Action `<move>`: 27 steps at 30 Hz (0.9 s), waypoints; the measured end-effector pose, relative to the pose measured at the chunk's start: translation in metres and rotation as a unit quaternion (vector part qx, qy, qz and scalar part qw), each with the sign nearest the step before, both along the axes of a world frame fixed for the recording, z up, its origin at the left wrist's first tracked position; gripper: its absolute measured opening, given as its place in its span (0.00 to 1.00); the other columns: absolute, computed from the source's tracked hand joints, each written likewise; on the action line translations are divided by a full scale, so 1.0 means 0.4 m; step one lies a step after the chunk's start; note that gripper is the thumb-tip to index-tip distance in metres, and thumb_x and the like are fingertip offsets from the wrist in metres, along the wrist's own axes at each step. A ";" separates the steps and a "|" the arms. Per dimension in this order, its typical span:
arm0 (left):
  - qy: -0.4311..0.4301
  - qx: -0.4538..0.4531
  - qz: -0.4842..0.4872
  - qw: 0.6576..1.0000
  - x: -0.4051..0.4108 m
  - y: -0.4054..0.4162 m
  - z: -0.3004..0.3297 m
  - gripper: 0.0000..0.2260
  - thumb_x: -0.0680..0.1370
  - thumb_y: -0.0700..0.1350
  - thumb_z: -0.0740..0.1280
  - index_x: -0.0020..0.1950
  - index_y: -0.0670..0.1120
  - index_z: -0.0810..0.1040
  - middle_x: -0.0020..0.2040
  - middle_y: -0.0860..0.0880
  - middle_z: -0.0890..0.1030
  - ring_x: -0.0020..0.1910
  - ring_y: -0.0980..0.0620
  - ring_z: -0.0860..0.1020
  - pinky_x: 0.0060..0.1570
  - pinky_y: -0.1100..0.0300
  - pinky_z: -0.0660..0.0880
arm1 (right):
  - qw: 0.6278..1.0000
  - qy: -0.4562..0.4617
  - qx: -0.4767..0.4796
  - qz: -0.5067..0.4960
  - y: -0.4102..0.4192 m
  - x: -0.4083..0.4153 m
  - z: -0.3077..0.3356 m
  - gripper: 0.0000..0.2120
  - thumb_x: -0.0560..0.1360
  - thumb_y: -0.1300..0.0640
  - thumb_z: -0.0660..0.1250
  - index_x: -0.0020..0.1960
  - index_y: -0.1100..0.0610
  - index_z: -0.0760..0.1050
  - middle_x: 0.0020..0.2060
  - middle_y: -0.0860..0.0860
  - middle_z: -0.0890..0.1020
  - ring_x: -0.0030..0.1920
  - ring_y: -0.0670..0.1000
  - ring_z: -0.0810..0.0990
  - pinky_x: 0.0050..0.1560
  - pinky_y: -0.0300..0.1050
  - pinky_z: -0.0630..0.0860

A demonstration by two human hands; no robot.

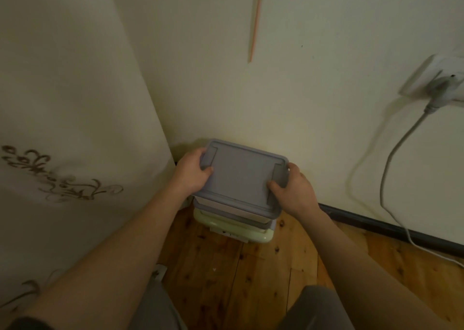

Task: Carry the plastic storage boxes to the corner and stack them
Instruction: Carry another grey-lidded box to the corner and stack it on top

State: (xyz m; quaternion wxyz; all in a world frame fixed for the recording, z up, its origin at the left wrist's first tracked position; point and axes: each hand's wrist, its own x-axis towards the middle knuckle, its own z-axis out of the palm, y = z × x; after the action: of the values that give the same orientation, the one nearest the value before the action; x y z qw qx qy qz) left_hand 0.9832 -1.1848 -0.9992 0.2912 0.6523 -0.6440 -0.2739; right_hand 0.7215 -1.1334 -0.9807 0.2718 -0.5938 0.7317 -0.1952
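Grey box (pixel 241 176) mid-frame, tucked into corner, sitting on green box (pixel 233 229). Left hand (pixel 193 171) and right hand (pixel 291 191) grip opposite short ends, thumbs on lid, probably squaring it on stack. Floor (pixel 226 279) below.

Head view, looking steeply down, close to room corner

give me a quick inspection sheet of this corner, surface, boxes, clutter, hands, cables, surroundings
surface: wooden plank floor.
job's things: grey-lidded box on top of a stack; a green box shows beneath it.
clutter: small white object on the floor by the curtain.
hands: left hand and right hand grip the top box's opposite ends.
cables: grey cable hangs from a wall socket down to the floor.
surroundings: patterned curtain left, cream wall, dark skirting.
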 end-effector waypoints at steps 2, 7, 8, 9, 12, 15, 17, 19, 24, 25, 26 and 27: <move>-0.002 0.003 -0.002 1.000 0.003 0.004 -0.001 0.20 0.76 0.43 0.71 0.67 0.47 0.74 0.53 0.56 0.72 0.53 0.55 0.72 0.52 0.61 0.67 | 1.000 -0.002 0.003 0.003 0.002 0.002 -0.001 0.36 0.77 0.44 0.67 0.77 0.57 0.57 0.64 0.58 0.76 0.58 0.61 0.78 0.56 0.56 0.79; -0.044 0.020 -0.006 0.999 0.004 0.012 0.000 0.23 0.76 0.45 0.70 0.71 0.46 0.71 0.64 0.46 0.76 0.62 0.45 0.74 0.57 0.59 0.69 | 1.000 0.016 0.013 0.011 0.004 0.002 -0.003 0.35 0.78 0.45 0.67 0.77 0.58 0.57 0.63 0.60 0.75 0.58 0.62 0.78 0.56 0.57 0.78; -0.052 0.026 -0.007 0.998 0.004 0.013 0.001 0.24 0.77 0.46 0.70 0.72 0.46 0.69 0.66 0.44 0.75 0.63 0.44 0.73 0.60 0.56 0.69 | 1.000 0.020 0.017 0.014 0.003 0.002 -0.001 0.34 0.78 0.45 0.67 0.76 0.58 0.57 0.64 0.60 0.75 0.59 0.62 0.78 0.56 0.57 0.78; -0.057 0.031 -0.008 0.998 0.003 0.015 0.003 0.25 0.77 0.46 0.69 0.74 0.46 0.68 0.67 0.43 0.74 0.64 0.44 0.73 0.62 0.54 0.69 | 0.999 0.022 0.020 0.016 0.003 0.002 0.001 0.34 0.78 0.45 0.66 0.76 0.58 0.57 0.64 0.61 0.75 0.59 0.62 0.78 0.56 0.56 0.77; -0.074 0.037 -0.015 0.996 0.005 0.017 0.007 0.26 0.78 0.47 0.68 0.75 0.45 0.66 0.68 0.42 0.73 0.66 0.43 0.71 0.64 0.53 0.68 | 0.999 0.029 0.024 0.023 0.005 0.004 0.004 0.33 0.79 0.45 0.65 0.76 0.58 0.57 0.64 0.61 0.75 0.59 0.62 0.78 0.56 0.56 0.77; -0.084 0.044 -0.016 0.995 0.006 0.023 0.013 0.26 0.78 0.48 0.67 0.75 0.46 0.65 0.67 0.42 0.73 0.65 0.43 0.72 0.63 0.54 0.68 | 0.998 0.035 0.033 0.033 0.010 0.002 0.012 0.33 0.79 0.45 0.65 0.77 0.58 0.56 0.64 0.61 0.74 0.59 0.62 0.77 0.57 0.56 0.77; -0.087 0.051 -0.016 0.995 0.006 0.026 0.018 0.27 0.78 0.48 0.67 0.76 0.46 0.65 0.67 0.42 0.73 0.65 0.43 0.72 0.63 0.53 0.68 | 0.998 0.041 0.039 0.039 0.012 -0.003 0.016 0.33 0.79 0.44 0.65 0.77 0.57 0.57 0.64 0.61 0.74 0.59 0.62 0.77 0.58 0.56 0.77; -0.092 0.059 -0.018 0.994 0.006 0.030 0.021 0.27 0.78 0.48 0.67 0.76 0.47 0.64 0.68 0.42 0.72 0.65 0.43 0.72 0.64 0.53 0.68 | 0.997 0.043 0.044 0.040 0.012 -0.008 0.023 0.33 0.79 0.44 0.65 0.76 0.58 0.58 0.64 0.60 0.74 0.60 0.61 0.77 0.59 0.57 0.77; -0.124 0.052 -0.013 0.991 0.008 0.047 0.039 0.25 0.79 0.50 0.65 0.74 0.44 0.67 0.67 0.40 0.72 0.65 0.41 0.71 0.65 0.49 0.69 | 0.996 0.064 0.038 0.042 0.011 -0.021 0.040 0.29 0.79 0.43 0.63 0.73 0.58 0.63 0.63 0.58 0.75 0.58 0.59 0.77 0.55 0.53 0.77; -0.127 0.048 -0.009 0.991 0.009 0.049 0.047 0.25 0.79 0.50 0.65 0.74 0.43 0.67 0.67 0.40 0.72 0.65 0.41 0.71 0.65 0.48 0.69 | 0.996 0.069 0.032 0.042 0.010 -0.023 0.047 0.28 0.79 0.43 0.62 0.73 0.59 0.64 0.62 0.58 0.75 0.58 0.59 0.77 0.54 0.52 0.76; -0.129 0.047 -0.003 0.991 0.009 0.050 0.057 0.24 0.79 0.50 0.65 0.74 0.43 0.68 0.67 0.40 0.72 0.65 0.40 0.71 0.65 0.48 0.69 | 0.996 0.073 0.027 0.040 0.008 -0.024 0.056 0.28 0.80 0.43 0.62 0.72 0.59 0.64 0.62 0.58 0.75 0.57 0.58 0.77 0.53 0.51 0.75; -0.128 0.047 0.003 0.991 0.010 0.050 0.068 0.24 0.79 0.51 0.64 0.73 0.43 0.68 0.68 0.39 0.72 0.65 0.40 0.71 0.64 0.48 0.70 | 0.996 0.075 0.021 0.038 0.006 -0.025 0.065 0.28 0.80 0.43 0.61 0.73 0.59 0.64 0.62 0.59 0.75 0.58 0.58 0.77 0.53 0.50 0.75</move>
State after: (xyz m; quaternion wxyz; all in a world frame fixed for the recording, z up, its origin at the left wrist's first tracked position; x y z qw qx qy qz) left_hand 0.9871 -1.1649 -0.9722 0.1763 0.6967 -0.6604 -0.2178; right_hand 0.7116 -1.1311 -0.9547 0.2361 -0.6284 0.7308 -0.1239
